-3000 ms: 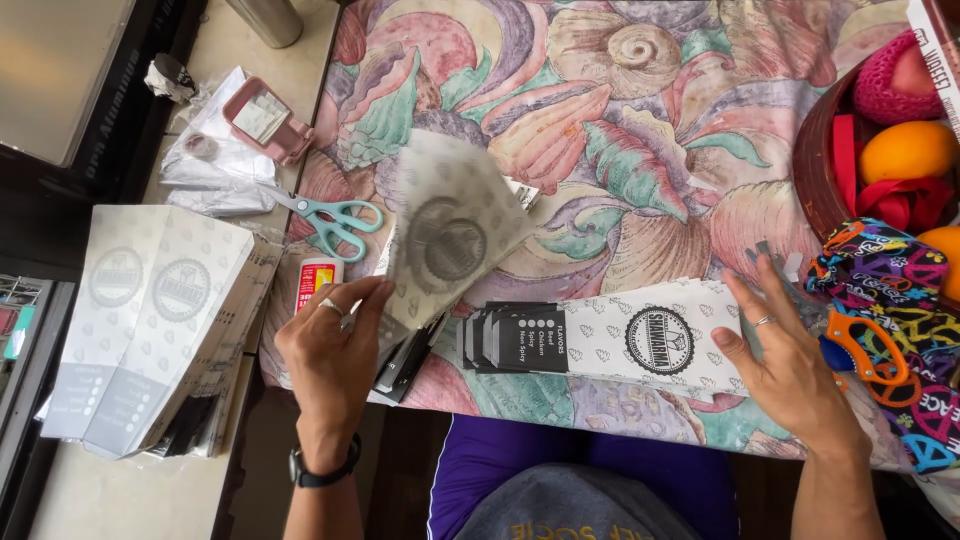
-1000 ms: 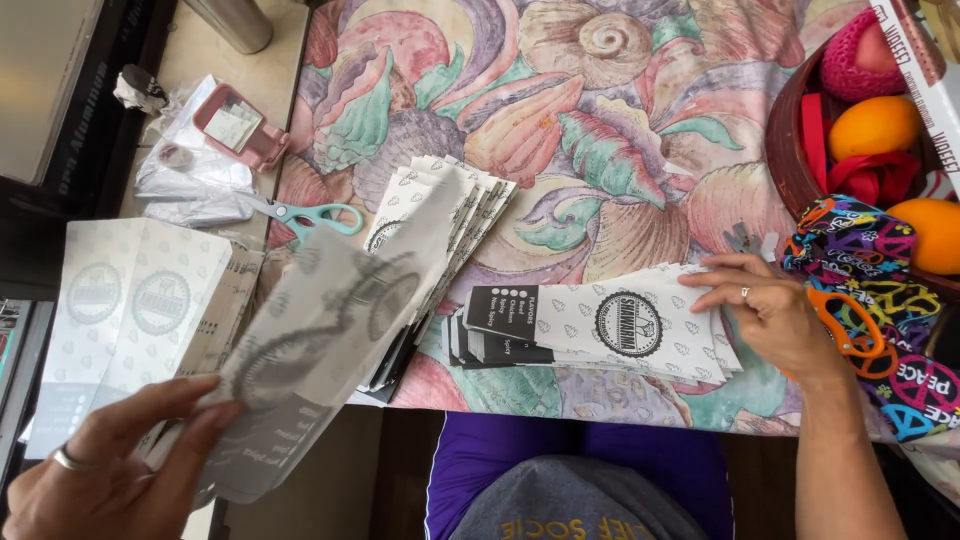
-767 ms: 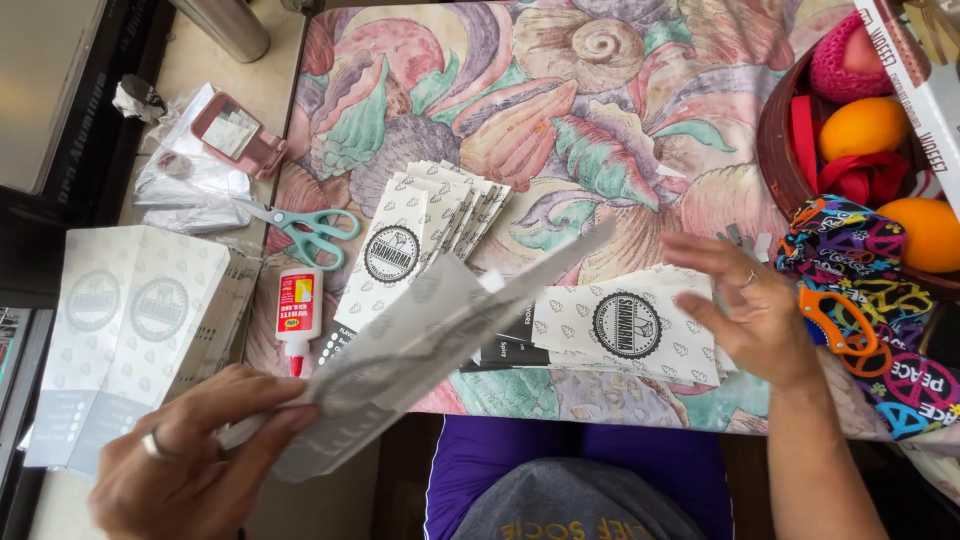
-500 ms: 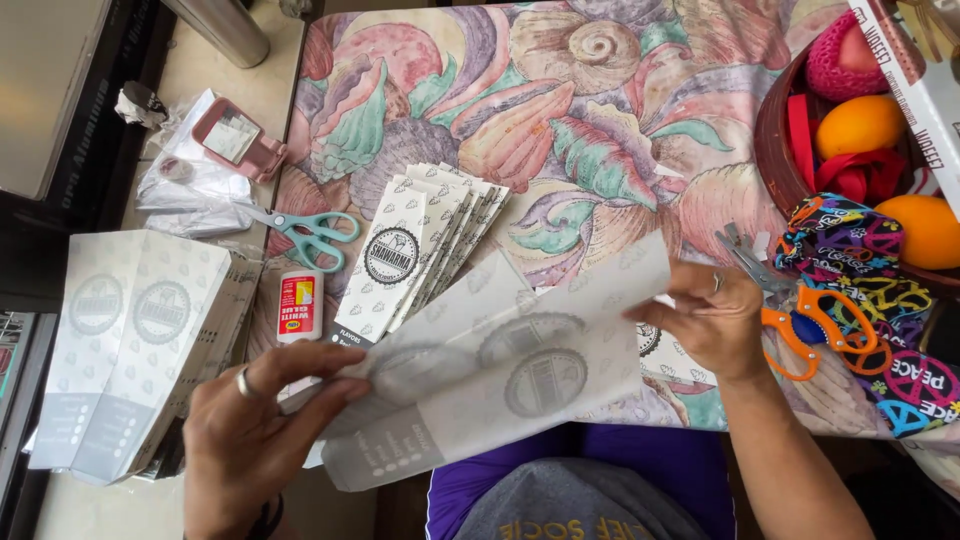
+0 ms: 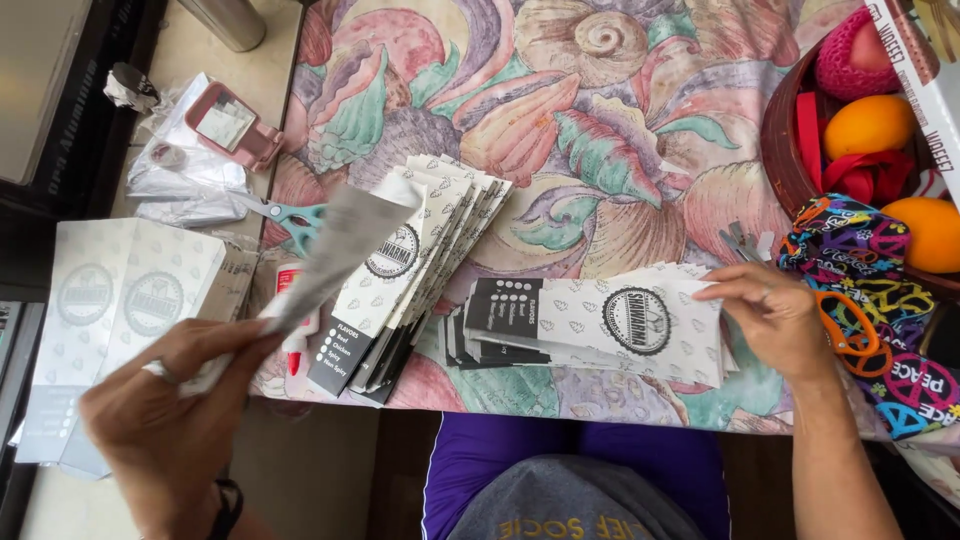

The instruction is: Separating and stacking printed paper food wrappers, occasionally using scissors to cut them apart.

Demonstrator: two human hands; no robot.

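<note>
My left hand is pinched shut around one end of a single flat paper sleeve, thumb and fingers clamping its near end so the rest of it slants up and away from the grip, motion-blurred, out over the table edge. Just beyond the sleeve's free end lies a fanned stack of sleeves, white with a round dark emblem and a black band at the near end, resting on the flowered tablecloth. Under the lifted sleeve, close past my knuckles, I see a glue bottle with a red label, and a bit farther off teal-handled scissors. To the outer side of that grip sits a pile of pale flat sleeves on the side counter. My right hand is loosely spread, not gripping anything: its fingertips rest on the far end of a second stack of sleeves lying crosswise in front of me. Right beside that hand, on its outer side, are orange-handled scissors on a bright patterned cloth, and beyond them a dark bowl holding oranges. Well past my left grip, at the far corner, is a small pink case on clear plastic bags.
</note>
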